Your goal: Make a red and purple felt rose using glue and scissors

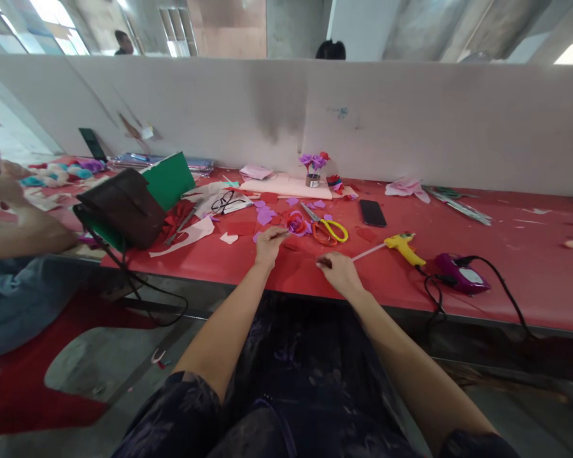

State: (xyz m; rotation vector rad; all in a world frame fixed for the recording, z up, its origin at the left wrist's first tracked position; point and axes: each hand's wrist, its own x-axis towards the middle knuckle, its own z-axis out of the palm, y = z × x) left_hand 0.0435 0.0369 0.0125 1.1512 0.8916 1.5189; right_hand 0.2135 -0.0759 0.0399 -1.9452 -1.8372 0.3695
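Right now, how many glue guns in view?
1: the yellow glue gun lies on the red table, between the right hand and the purple box. Others could be hidden behind the bag.

Smooth red sheeting with a faint sheen covers the table; at twelve o'clock from the wearer, the layered flower looks matt, like paper or felt. Just clockwise, the scissors pair metal blades with plastic handles, the phone at one o'clock is glossy, and the bag toward ten looks like smooth leather.
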